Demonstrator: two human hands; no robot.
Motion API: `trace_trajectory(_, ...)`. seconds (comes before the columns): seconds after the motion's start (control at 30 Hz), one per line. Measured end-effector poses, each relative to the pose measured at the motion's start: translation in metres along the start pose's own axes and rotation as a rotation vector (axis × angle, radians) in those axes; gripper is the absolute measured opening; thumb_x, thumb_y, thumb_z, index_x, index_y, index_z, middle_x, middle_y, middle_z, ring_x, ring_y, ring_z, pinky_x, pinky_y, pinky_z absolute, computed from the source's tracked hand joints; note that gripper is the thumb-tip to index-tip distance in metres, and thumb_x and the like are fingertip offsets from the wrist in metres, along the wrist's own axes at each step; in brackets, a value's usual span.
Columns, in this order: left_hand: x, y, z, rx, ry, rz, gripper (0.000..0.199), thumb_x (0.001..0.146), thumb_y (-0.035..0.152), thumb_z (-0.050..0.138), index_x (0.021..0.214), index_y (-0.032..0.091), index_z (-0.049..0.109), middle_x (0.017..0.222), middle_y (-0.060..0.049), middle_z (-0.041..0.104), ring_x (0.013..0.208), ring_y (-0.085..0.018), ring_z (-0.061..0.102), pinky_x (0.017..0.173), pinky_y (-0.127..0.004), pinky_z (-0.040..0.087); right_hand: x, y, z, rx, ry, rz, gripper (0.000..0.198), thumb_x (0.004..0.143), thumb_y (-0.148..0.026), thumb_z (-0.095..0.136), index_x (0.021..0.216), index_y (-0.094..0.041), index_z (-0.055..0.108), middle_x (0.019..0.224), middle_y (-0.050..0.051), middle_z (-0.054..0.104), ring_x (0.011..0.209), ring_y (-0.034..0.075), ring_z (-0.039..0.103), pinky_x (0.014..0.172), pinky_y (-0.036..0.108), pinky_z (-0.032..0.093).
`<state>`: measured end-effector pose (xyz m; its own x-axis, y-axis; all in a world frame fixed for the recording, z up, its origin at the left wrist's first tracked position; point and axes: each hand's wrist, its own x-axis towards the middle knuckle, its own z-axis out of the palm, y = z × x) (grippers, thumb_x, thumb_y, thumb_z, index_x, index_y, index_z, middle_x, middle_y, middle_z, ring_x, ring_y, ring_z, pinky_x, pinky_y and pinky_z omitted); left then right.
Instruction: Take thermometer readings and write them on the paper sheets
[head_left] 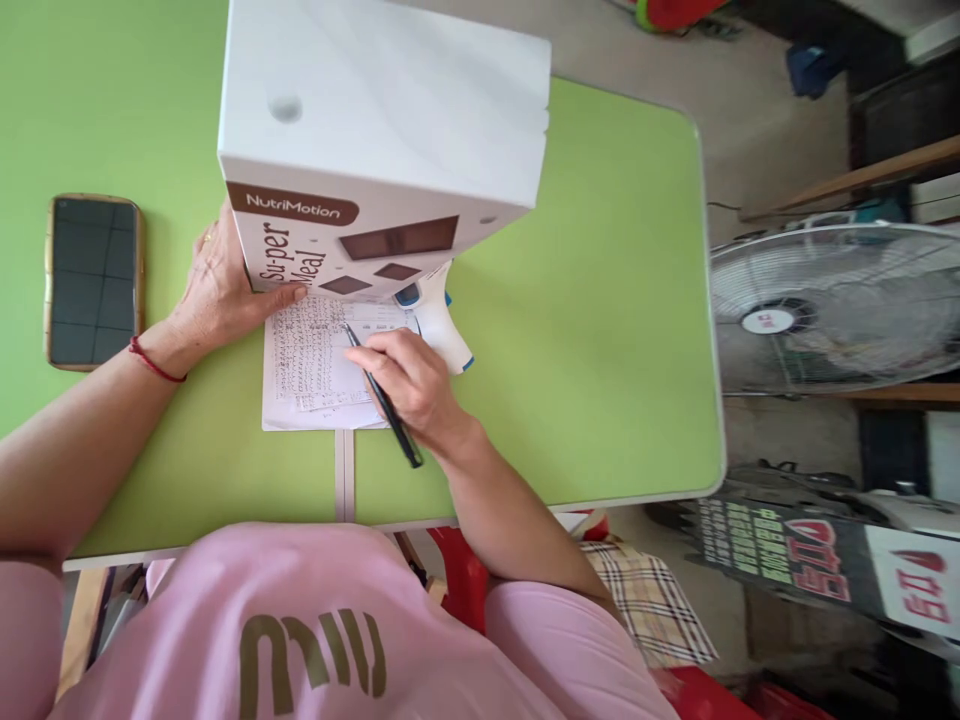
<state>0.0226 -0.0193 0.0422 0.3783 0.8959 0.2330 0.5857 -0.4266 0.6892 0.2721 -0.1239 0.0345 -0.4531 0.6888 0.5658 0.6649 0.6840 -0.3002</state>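
Clothed in a pink T-shirt (315, 570), short-sleeved; printed on the shirt's front with thick, rounded olive-brown strokes (334, 650); banded at the left wrist, well beyond the shirt, by a thin red cord bracelet (156, 364); adorned, farther from the shirt, with a gold-coloured ring (208, 238) on the left hand (220, 285)

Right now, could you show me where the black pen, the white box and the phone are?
Black pen (394, 420): head view, on the dark barrel.
White box (386, 125): head view, on its plain white face.
Phone (94, 283): head view, on the middle of its dark screen.
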Motion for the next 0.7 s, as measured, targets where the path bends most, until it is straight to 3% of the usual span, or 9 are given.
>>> trace_trajectory(0.1,0.002,-0.005,0.000,-0.019,0.003,0.001,0.073,0.077,0.078,0.064,0.128,0.027,0.056,0.137,-0.008,0.058,0.137,-0.038,0.046,0.114,-0.061,0.036,0.001,0.002,0.002,-0.040,-0.121,-0.073,0.034,0.099,-0.009,0.043,0.110,-0.026,0.070,0.087,0.004,0.063,0.080,0.017,0.057,0.072,0.033,0.048)
trace_trajectory(0.17,0.004,-0.006,-0.002,-0.050,0.032,0.000,0.077,0.074,0.079,0.068,0.129,0.027,0.055,0.135,-0.008,0.059,0.133,-0.039,0.050,0.112,-0.060,0.039,0.001,0.007,0.001,-0.031,-0.097,-0.055,0.036,0.098,-0.010,0.044,0.112,-0.029,0.070,0.089,0.004,0.062,0.082,0.018,0.056,0.073,0.034,0.048)
trace_trajectory(0.27,0.003,-0.005,-0.004,-0.122,0.103,0.007,0.086,0.068,0.082,0.073,0.130,0.025,0.052,0.135,-0.011,0.058,0.129,-0.041,0.054,0.110,-0.057,0.043,-0.001,0.025,-0.002,-0.129,0.077,0.195,0.025,0.094,-0.024,0.055,0.115,-0.026,0.069,0.102,0.009,0.062,0.095,0.024,0.057,0.083,0.042,0.050)
trace_trajectory(0.33,0.001,-0.003,-0.005,-0.146,0.135,0.018,0.089,0.067,0.082,0.074,0.130,0.024,0.051,0.132,-0.013,0.059,0.127,-0.043,0.054,0.110,-0.058,0.043,-0.004,0.040,-0.002,-0.232,0.139,0.416,0.038,0.086,-0.041,0.068,0.117,-0.020,0.068,0.110,0.015,0.061,0.103,0.030,0.056,0.087,0.048,0.051)
trace_trajectory(0.43,-0.002,0.000,-0.005,-0.161,0.167,0.029,0.087,0.070,0.081,0.074,0.128,0.021,0.052,0.126,-0.015,0.062,0.121,-0.044,0.059,0.104,-0.059,0.047,-0.009,0.058,0.002,-0.238,0.047,0.644,0.059,0.075,-0.055,0.073,0.117,-0.014,0.066,0.101,0.017,0.065,0.094,0.031,0.059,0.080,0.049,0.053)
trace_trajectory(0.53,-0.005,0.004,-0.005,-0.239,0.171,0.008,0.083,0.072,0.080,0.073,0.123,0.017,0.057,0.124,-0.018,0.065,0.114,-0.041,0.063,0.095,-0.058,0.053,-0.007,0.063,0.007,-0.092,0.022,0.791,0.050,0.077,-0.053,0.067,0.109,-0.015,0.067,0.093,0.014,0.068,0.086,0.029,0.063,0.075,0.046,0.054)
trace_trajectory(0.63,-0.007,0.006,-0.006,-0.279,0.166,-0.047,0.082,0.070,0.080,0.074,0.120,0.016,0.058,0.118,-0.017,0.068,0.109,-0.040,0.066,0.090,-0.058,0.055,0.000,0.053,0.006,0.159,0.264,0.794,0.045,0.080,-0.054,0.063,0.106,-0.017,0.063,0.094,0.012,0.070,0.082,0.025,0.065,0.072,0.041,0.055)
trace_trajectory(0.7,-0.008,0.006,-0.006,-0.276,0.165,-0.065,0.079,0.071,0.079,0.074,0.119,0.018,0.059,0.114,-0.015,0.070,0.107,-0.039,0.067,0.090,-0.058,0.055,0.004,0.040,0.003,0.272,0.449,0.679,0.043,0.085,-0.053,0.057,0.111,-0.019,0.058,0.092,0.007,0.067,0.076,0.019,0.063,0.067,0.035,0.054)
